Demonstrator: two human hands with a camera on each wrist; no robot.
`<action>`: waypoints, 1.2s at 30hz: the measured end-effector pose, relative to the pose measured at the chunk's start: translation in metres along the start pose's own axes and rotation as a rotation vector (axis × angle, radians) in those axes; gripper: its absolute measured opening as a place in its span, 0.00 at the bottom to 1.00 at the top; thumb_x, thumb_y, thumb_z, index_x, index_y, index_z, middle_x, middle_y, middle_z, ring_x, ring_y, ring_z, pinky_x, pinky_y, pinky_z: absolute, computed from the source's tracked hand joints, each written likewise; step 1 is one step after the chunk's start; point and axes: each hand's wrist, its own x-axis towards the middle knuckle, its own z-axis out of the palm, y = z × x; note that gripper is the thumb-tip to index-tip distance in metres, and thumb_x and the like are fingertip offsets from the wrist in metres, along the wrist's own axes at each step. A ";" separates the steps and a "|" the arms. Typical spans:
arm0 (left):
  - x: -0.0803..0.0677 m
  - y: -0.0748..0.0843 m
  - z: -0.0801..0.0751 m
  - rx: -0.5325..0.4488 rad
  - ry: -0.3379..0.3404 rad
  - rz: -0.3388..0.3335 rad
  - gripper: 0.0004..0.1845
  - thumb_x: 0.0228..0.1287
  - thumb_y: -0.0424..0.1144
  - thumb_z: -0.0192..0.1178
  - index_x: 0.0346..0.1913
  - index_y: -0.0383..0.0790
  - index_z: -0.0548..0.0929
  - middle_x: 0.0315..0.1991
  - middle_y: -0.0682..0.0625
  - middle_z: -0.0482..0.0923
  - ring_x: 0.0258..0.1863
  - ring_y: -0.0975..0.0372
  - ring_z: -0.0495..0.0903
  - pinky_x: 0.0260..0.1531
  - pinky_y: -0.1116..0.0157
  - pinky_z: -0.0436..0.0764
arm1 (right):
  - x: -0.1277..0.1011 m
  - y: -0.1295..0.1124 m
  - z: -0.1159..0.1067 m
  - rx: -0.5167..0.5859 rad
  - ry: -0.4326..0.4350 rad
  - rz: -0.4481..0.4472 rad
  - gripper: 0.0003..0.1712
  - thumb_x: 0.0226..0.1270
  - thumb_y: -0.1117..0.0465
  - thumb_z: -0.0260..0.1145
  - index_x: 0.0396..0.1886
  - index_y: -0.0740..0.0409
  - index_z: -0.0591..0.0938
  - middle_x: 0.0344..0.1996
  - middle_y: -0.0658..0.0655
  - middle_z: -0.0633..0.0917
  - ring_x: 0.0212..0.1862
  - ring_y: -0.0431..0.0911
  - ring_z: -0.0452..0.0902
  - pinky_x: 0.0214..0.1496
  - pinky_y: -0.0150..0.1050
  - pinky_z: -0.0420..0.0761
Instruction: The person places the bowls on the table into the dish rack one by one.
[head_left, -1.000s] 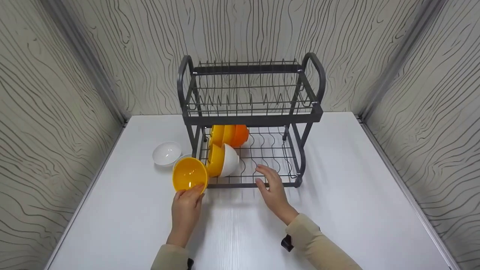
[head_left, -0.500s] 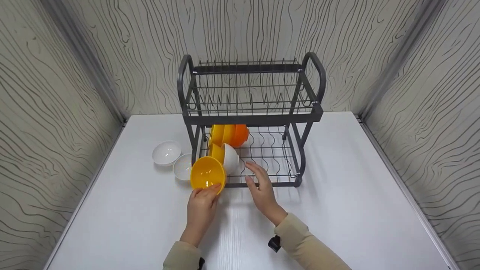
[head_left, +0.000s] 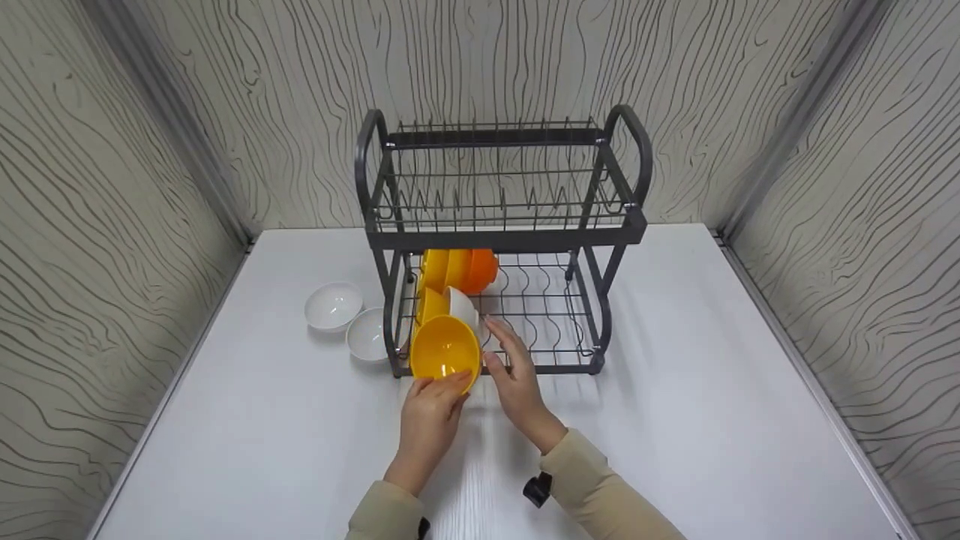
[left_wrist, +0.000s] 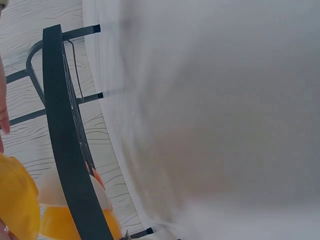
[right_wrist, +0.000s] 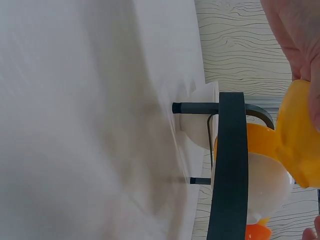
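My left hand [head_left: 431,420] pinches the near rim of a yellow bowl [head_left: 442,345], thumb beneath and fingers inside. The bowl tilts with its hollow toward me, just in front of the dish rack's [head_left: 506,238] lower tier. My right hand [head_left: 519,384] stays beside the bowl's right side, fingers extended and holding nothing. Behind the held bowl, a white bowl [head_left: 461,304] and another yellow bowl [head_left: 429,306] stand on edge in the lower tier, partly hidden. In the right wrist view the held yellow bowl [right_wrist: 297,137] overlaps the racked white bowl [right_wrist: 267,187].
Farther back in the lower tier, yellow bowls [head_left: 444,270] and an orange bowl [head_left: 482,271] stand on edge in a row. Two white bowls, one farther left [head_left: 334,306] and one by the rack's left post [head_left: 367,335], sit on the white table [head_left: 247,420]. Wood-patterned walls [head_left: 495,60] enclose it.
My left hand has carried the yellow bowl rightward, from beside the rack's left post to in front of the racked white bowl. My right hand has shifted slightly left, closer to it.
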 end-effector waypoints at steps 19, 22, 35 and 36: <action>-0.002 0.013 0.006 -0.028 -0.005 0.045 0.16 0.46 0.38 0.71 0.42 0.46 0.86 0.40 0.57 0.86 0.40 0.66 0.84 0.48 0.60 0.79 | -0.004 -0.005 0.000 0.161 -0.075 0.022 0.26 0.69 0.71 0.48 0.66 0.69 0.61 0.67 0.67 0.63 0.62 0.58 0.66 0.57 0.34 0.76; -0.002 0.013 0.007 -0.032 0.000 0.042 0.16 0.45 0.38 0.71 0.42 0.46 0.86 0.40 0.57 0.86 0.40 0.67 0.84 0.48 0.60 0.79 | -0.003 -0.006 0.000 0.187 -0.072 0.003 0.25 0.68 0.72 0.48 0.65 0.71 0.62 0.66 0.69 0.63 0.62 0.59 0.66 0.58 0.46 0.76; -0.005 0.012 0.010 -0.051 0.032 0.062 0.16 0.44 0.38 0.72 0.41 0.45 0.86 0.39 0.56 0.86 0.39 0.66 0.84 0.44 0.60 0.80 | -0.002 0.001 0.000 0.220 -0.076 0.065 0.23 0.70 0.69 0.49 0.65 0.66 0.66 0.66 0.63 0.66 0.67 0.49 0.63 0.61 0.28 0.71; -0.005 0.011 0.011 -0.051 0.033 0.066 0.17 0.44 0.38 0.72 0.41 0.45 0.86 0.39 0.56 0.86 0.39 0.66 0.84 0.44 0.61 0.80 | -0.001 0.002 -0.001 0.220 -0.075 0.071 0.23 0.70 0.68 0.50 0.64 0.66 0.66 0.66 0.63 0.67 0.66 0.49 0.63 0.61 0.28 0.71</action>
